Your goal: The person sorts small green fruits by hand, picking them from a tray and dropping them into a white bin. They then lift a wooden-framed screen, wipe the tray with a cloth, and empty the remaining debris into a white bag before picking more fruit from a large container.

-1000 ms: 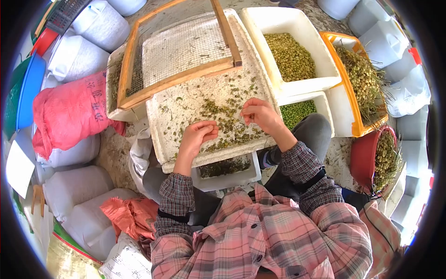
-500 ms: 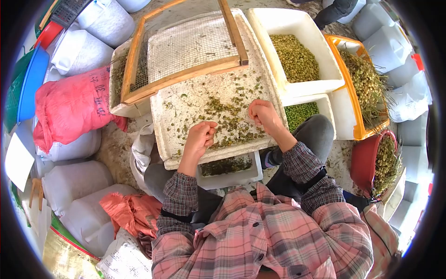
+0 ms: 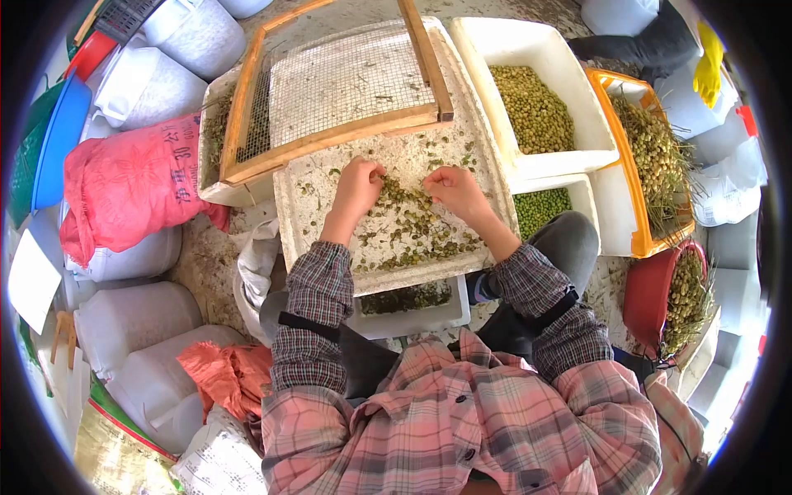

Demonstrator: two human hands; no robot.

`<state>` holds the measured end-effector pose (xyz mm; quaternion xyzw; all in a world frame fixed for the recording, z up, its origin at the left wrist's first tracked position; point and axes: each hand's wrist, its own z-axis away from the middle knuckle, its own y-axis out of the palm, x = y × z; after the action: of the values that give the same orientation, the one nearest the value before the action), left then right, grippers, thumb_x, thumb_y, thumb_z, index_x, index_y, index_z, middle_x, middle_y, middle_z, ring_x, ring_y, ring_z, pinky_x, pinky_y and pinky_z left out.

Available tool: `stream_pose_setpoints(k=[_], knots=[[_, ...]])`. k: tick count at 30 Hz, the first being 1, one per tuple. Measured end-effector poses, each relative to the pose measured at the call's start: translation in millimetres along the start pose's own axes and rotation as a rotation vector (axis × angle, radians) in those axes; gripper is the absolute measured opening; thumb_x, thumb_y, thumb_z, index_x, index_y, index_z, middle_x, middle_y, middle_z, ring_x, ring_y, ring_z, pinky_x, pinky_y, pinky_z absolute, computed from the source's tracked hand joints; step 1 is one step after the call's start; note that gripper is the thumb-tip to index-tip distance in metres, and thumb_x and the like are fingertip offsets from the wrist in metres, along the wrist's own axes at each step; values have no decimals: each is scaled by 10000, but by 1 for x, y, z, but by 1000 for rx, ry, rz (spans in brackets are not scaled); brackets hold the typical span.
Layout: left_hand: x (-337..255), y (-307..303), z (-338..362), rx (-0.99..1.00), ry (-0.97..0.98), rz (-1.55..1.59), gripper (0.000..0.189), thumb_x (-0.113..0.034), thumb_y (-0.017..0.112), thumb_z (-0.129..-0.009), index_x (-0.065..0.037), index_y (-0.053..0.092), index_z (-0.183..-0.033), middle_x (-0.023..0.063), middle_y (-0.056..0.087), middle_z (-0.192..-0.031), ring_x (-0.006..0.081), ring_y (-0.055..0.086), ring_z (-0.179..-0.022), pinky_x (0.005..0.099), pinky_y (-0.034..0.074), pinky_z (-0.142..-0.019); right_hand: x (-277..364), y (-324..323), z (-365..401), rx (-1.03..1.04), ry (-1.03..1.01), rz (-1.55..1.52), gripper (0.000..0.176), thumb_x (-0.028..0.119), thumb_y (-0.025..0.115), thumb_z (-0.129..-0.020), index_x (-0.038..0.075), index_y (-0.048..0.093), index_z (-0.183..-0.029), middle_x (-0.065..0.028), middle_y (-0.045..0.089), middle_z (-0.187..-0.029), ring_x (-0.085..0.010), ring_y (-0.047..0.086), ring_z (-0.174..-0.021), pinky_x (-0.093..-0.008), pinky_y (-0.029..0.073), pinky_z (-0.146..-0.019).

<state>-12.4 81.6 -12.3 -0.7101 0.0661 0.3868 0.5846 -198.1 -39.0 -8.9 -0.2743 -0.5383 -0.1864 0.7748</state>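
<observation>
A scattered pile of small round green-brown seed pods (image 3: 412, 227) lies on a worn white foam board (image 3: 322, 268) in front of me. My left hand (image 3: 358, 191) is at the pile's upper left edge, thumb and fingertips pinched together. Across from it, my right hand (image 3: 459, 195) has its fingers curled in a pinch at the pile's upper right. Whatever sits between the fingertips of either hand is too small to make out. Beyond both hands, a wood-framed wire mesh sieve (image 3: 330, 150) rests on the board's far part.
Right of the board stand a white foam box (image 3: 590, 157) of yellowish pods, a smaller box (image 3: 584, 202) of green ones and an orange crate (image 3: 639, 223) of stemmed pods. A pink sack (image 3: 136, 186) lies left. Another person's yellow glove (image 3: 708, 70) shows at upper right.
Both hands have moved away from me over the board, to the pile's upper edge, and the left stays pinched. At upper right, another person's leg and yellow glove have come into view.
</observation>
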Motion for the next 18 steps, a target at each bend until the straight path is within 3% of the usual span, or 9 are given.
stream_pose_setpoints(k=[2,5,9,12,16,18], knots=[[-2,0,-4,47,-12,-35,104,-16,650,-791,-17,664,-895,95,626,-846,178,603,-706,336,515,-674,8,-3,7,30,58,-45,147,122,623,-852,-21,646,-874,-30,591,-656,-81,515,-565,-247,409,-517],[-22,-17,2,121,-230,122,69,-16,641,-808,-13,643,-877,93,635,-850,168,624,-730,314,537,-677,11,-6,18,87,172,-221,167,122,618,-863,-25,630,-941,-28,586,-673,-80,519,-565,-239,418,-518],[-30,-27,33,49,-494,875,149,-21,607,-854,45,624,-987,97,645,-849,147,640,-748,266,574,-694,5,5,34,176,189,-455,234,126,628,-865,-28,592,-1036,-31,589,-739,-81,532,-584,-233,432,-517],[-55,-31,73,92,-546,1017,203,-14,602,-856,64,628,-1042,91,643,-837,152,641,-741,276,577,-693,14,20,53,184,-31,-259,255,127,639,-861,-19,583,-1062,-35,600,-786,-83,541,-608,-230,440,-526],[-54,-5,137,170,-553,1133,221,-25,639,-843,68,645,-1043,114,672,-894,170,664,-746,268,578,-710,12,35,88,261,-280,-49,176,125,665,-846,5,633,-970,-21,601,-790,-82,539,-708,-247,441,-612],[-56,5,159,172,-570,1161,218,-25,653,-837,67,649,-1035,125,681,-913,177,672,-751,267,577,-714,7,35,104,333,-133,-89,150,111,688,-830,4,645,-925,-20,600,-795,-82,534,-737,-252,436,-633]])
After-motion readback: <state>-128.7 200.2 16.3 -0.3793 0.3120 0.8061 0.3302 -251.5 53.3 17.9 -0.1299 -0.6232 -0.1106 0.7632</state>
